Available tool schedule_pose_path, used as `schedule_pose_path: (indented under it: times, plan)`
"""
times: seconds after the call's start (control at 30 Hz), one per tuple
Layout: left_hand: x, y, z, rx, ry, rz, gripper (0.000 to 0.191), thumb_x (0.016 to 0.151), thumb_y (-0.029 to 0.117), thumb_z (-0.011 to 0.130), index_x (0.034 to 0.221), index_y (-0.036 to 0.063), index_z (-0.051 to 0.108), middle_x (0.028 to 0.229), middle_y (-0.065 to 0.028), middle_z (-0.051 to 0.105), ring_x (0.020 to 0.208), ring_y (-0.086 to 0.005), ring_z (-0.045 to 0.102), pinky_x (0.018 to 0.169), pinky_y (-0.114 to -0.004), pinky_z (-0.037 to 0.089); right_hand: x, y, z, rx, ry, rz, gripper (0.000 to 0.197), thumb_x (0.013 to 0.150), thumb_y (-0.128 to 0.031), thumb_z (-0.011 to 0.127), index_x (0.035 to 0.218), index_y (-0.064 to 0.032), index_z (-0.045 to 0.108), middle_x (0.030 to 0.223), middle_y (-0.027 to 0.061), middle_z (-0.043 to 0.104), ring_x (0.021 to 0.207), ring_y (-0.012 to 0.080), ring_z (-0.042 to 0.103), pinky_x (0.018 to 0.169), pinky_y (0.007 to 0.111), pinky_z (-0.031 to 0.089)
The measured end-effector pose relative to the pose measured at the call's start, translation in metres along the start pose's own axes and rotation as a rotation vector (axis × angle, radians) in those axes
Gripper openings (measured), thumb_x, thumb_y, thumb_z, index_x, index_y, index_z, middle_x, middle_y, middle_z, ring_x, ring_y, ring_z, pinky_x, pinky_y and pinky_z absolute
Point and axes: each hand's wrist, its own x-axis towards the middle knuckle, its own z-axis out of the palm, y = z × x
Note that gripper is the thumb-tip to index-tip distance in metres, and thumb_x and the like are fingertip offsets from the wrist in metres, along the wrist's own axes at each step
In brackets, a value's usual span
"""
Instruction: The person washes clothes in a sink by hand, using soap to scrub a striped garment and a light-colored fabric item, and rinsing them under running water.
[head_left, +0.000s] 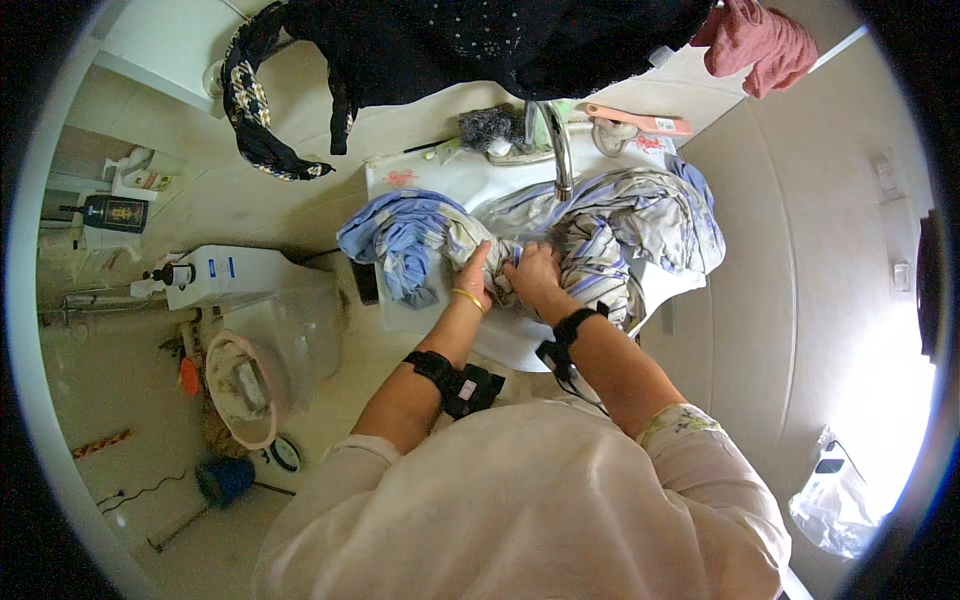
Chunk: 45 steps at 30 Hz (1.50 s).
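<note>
A large wet cloth (645, 214), pale with blue and purple stripes, lies heaped in and over a white washbasin (480, 180). Its blue end (409, 244) hangs over the basin's left rim, and striped folds spread over the right side. My left hand (474, 279), with a yellow bangle at the wrist, grips a bunched part of the fabric. Close beside it, my right hand (536, 276) presses its curled fingers into the same bunch over the bowl. Above the cloth arches a chrome faucet (559, 154). Whether water runs from it I cannot tell.
A pink-handled brush (637, 120) and a dark mesh scrubber (487, 129) rest on the basin's back ledge. Black clothing (480, 45) hangs overhead. To the left are a toilet (240, 274), a pink plastic basin (244, 390) and a blue bucket (225, 480).
</note>
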Motion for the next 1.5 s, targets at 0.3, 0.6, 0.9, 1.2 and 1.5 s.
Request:
schedule_pose_path:
  times: [0.3, 0.6, 0.9, 1.2, 1.5]
  plan:
    - [-0.049, 0.017, 0.037, -0.289, -0.545, -0.118, 0.068, 0.068, 0.062, 0.06, 0.109, 0.008, 0.053, 0.107, -0.01, 0.056, 0.097, -0.0254, 0.052, 0.085, -0.043, 0.042, -0.071, -0.037, -0.036, 0.525, 0.429, -0.315, 0.046, 0.063, -0.033, 0.065, 0.094, 0.001, 0.057, 0.09, 0.0222, 0.056, 0.09, 0.0391, 0.051, 0.084, 0.043, 0.039]
    - [-0.056, 0.009, 0.056, -0.113, -0.177, 0.063, 0.03, 0.076, 0.034, 0.055, 0.094, 0.0102, 0.059, 0.091, -0.0058, 0.06, 0.086, -0.0232, 0.057, 0.079, -0.04, 0.045, 0.001, -0.005, -0.046, 0.836, 0.195, 0.273, 0.05, 0.069, -0.035, 0.062, 0.098, 0.0048, 0.056, 0.091, 0.0265, 0.059, 0.086, 0.0354, 0.059, 0.074, 0.038, 0.047]
    - [-0.042, 0.006, 0.021, -0.376, -0.594, -0.017, 0.026, 0.08, 0.03, 0.052, 0.095, 0.0091, 0.056, 0.091, -0.0098, 0.059, 0.089, -0.0257, 0.056, 0.084, -0.04, 0.044, -0.098, -0.056, -0.06, 0.278, 0.325, -0.425, 0.038, 0.066, -0.027, 0.064, 0.095, -0.0039, 0.055, 0.095, 0.0219, 0.054, 0.091, 0.0366, 0.05, 0.079, 0.043, 0.043]
    - [-0.026, -0.003, 0.025, -0.016, -0.061, 0.114, 0.031, 0.073, 0.033, 0.059, 0.096, 0.0115, 0.059, 0.087, -0.0047, 0.062, 0.079, -0.0226, 0.059, 0.076, -0.038, 0.045, -0.01, 0.008, -0.019, 0.569, 0.145, 0.26, 0.063, 0.071, -0.042, 0.06, 0.105, 0.0097, 0.046, 0.096, 0.0325, 0.055, 0.093, 0.042, 0.055, 0.08, 0.041, 0.044]
    - [-0.053, 0.012, 0.056, 0.118, -0.043, -0.113, 0.065, 0.072, 0.055, 0.058, 0.121, 0.0142, 0.047, 0.11, -0.0079, 0.056, 0.1, -0.0265, 0.053, 0.088, -0.046, 0.039, 0.023, 0.025, 0.002, 0.277, -0.201, 0.058, 0.06, 0.068, -0.03, 0.062, 0.11, 0.0086, 0.044, 0.094, 0.0265, 0.058, 0.083, 0.039, 0.058, 0.074, 0.04, 0.048]
